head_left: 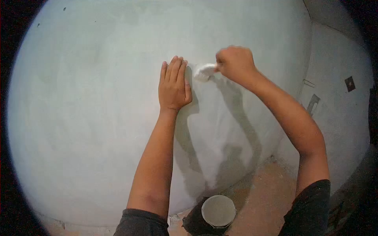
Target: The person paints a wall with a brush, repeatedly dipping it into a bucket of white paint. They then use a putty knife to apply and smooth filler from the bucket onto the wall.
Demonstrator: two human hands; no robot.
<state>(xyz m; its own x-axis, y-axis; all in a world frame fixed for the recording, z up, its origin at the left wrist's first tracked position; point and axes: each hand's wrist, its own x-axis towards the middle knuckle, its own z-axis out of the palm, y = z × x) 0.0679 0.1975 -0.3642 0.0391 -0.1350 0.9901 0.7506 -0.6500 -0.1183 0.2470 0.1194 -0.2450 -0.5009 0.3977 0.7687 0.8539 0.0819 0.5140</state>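
Note:
My left hand [173,82] lies flat against the pale wall [98,118], its fingers straight and pointing up, with nothing in it. To its right, my right hand [236,65] is closed around the handle of a white-coated paintbrush [204,72]. The brush head points left and down and appears to touch the wall a short way from my left fingers. My curled fingers cover the end of the handle. Both arms cast shadows on the wall below.
A bucket [219,227] of whitish liquid stands on the reddish-brown floor [271,188] below, near the wall's foot. On the right, an adjoining wall [338,55] has a dark square plate [350,84] and a grey patch [313,104] near the corner.

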